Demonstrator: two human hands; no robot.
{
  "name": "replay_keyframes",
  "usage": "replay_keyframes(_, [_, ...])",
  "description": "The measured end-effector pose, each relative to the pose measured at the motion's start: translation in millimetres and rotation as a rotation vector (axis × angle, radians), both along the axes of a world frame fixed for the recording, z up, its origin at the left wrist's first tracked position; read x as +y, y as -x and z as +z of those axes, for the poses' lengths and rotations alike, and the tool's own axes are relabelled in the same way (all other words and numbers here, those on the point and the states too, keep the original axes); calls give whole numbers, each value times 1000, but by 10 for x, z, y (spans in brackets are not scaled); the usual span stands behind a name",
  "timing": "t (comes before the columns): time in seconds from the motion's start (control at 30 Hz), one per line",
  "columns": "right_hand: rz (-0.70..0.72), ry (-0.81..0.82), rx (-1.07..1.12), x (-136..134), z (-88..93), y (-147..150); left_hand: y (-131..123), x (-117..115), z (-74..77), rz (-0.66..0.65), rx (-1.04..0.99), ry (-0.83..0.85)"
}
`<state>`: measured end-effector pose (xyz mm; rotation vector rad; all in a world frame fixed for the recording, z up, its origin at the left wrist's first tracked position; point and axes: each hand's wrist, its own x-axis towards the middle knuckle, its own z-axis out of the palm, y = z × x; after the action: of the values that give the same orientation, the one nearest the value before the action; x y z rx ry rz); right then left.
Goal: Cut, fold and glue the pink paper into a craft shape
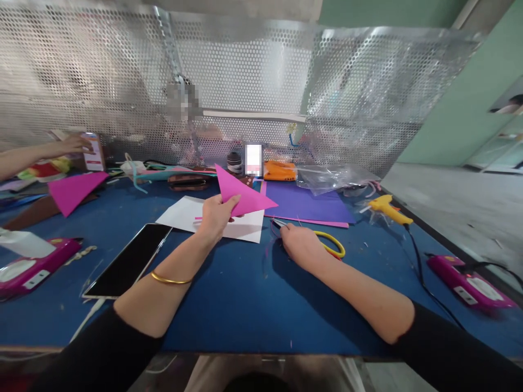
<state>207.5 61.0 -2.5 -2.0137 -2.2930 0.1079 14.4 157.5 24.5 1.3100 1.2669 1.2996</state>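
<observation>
A bright pink paper triangle (pixel 244 197) is pinched in my left hand (pixel 218 215), thumb on its face, raised over white paper (pixel 186 209) on the table. My right hand (pixel 301 245) is wrapped round a pair of scissors (pixel 335 246) near the table top. Their blades point to the upper left, and the yellow handle loops stick out behind my hand. Part of the grip is hidden by my fingers. Purple and pink sheets (pixel 306 202) lie just beyond my right hand. A thin pink strip (pixel 198 218) shows beside my left hand.
A tablet (pixel 129 261) lies left on the blue table (pixel 245 310). Right are a yellow glue gun (pixel 390 209), its cord and a magenta power strip (pixel 469 283). An orange item (pixel 280 171) and clear plastic (pixel 330 178) sit behind. Far left, another person's hand (pixel 73 144) touches a phone.
</observation>
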Motion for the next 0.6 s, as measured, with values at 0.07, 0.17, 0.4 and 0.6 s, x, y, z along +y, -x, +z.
replay_keyframes(0.07, [36,6,18,9,49,-63,4,10,6,1,-20,14])
replay_keyframes(0.17, [-21,-38,41,39,160,-280,5,27,11,19,-51,44])
replay_keyframes(0.4, [-292,107,-5,262,237,-811,-25,-9,21,11,-65,98])
replay_keyframes(0.6, [-342,218,-30,390,191,-680,-40,-69,52,-22,-61,104])
